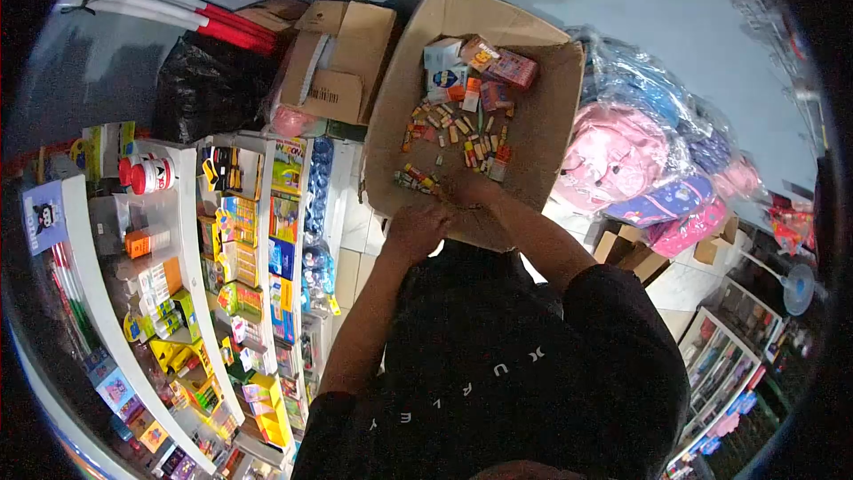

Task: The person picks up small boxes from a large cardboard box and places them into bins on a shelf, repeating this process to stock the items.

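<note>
Just inside the cardboard box [548, 116]: the right hand [471, 188] is held low at six o'clock, by the near wall; its fingers are bent, and whether anything is pinched cannot be told.
Near-left edge: the left hand [419, 229] is placed at seven o'clock, its fingers drawn in; its grip is hidden and cannot be told.
Small loose pieces [456, 133]: these are scattered on the box floor, mostly from eleven to one o'clock of the right hand; no common long axis is shared.
Row of small pieces [416, 180]: it is laid roughly from ten to four o'clock, just beside the right hand at nine, the left hand being farther off.
Packets [514, 68]: these are gathered beyond the loose pieces, towards twelve o'clock.
</note>
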A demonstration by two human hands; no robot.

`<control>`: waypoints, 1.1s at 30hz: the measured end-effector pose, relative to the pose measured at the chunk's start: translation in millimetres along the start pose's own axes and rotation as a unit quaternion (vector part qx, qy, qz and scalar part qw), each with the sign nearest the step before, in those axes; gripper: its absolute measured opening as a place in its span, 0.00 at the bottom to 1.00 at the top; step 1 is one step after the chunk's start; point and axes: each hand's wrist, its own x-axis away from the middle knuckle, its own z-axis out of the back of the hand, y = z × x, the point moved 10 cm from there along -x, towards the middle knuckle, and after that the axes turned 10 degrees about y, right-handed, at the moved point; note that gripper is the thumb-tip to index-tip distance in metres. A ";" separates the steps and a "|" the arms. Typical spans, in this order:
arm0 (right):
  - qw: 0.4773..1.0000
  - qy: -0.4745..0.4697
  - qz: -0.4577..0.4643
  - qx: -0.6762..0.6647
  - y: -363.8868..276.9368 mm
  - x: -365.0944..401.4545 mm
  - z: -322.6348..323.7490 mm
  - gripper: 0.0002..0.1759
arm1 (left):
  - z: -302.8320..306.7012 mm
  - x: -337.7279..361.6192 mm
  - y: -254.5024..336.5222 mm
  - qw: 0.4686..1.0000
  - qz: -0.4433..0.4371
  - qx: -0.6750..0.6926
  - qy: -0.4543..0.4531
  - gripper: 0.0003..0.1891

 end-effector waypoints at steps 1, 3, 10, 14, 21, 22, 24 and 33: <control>0.999 -0.006 -0.020 -0.030 6.2 -6.7 -2.6 0.21 | -1.2 0.4 4.7 1.000 -0.004 -0.025 -0.015 0.14; 0.990 -0.036 -0.087 -0.109 12.0 -6.3 12.2 0.25 | -3.0 1.2 10.1 0.996 -0.013 -0.075 -0.047 0.14; 0.981 -0.042 -0.078 -0.173 29.1 -64.9 -13.5 0.30 | -2.5 6.5 4.6 0.992 -0.068 -0.077 0.075 0.14; 0.989 -0.017 -0.063 -0.132 27.7 -108.0 -53.0 0.31 | -8.3 1.7 1.6 0.996 -0.050 -0.069 0.032 0.15; 0.986 0.002 -0.126 -0.107 -2.4 -79.7 -6.6 0.32 | -5.7 0.4 0.0 0.998 -0.034 -0.048 0.018 0.12; 0.986 0.005 -0.132 -0.106 -4.4 -75.4 7.8 0.32 | -5.1 0.8 -0.2 0.998 -0.037 -0.041 0.024 0.12; 0.985 0.014 -0.135 -0.104 -1.8 -76.9 21.8 0.33 | -2.3 2.9 1.2 0.998 -0.040 -0.026 0.038 0.12; 0.982 0.186 -0.017 -0.005 42.3 -119.5 -4.9 0.29 | -7.6 4.2 -1.0 0.995 -0.058 -0.050 0.063 0.15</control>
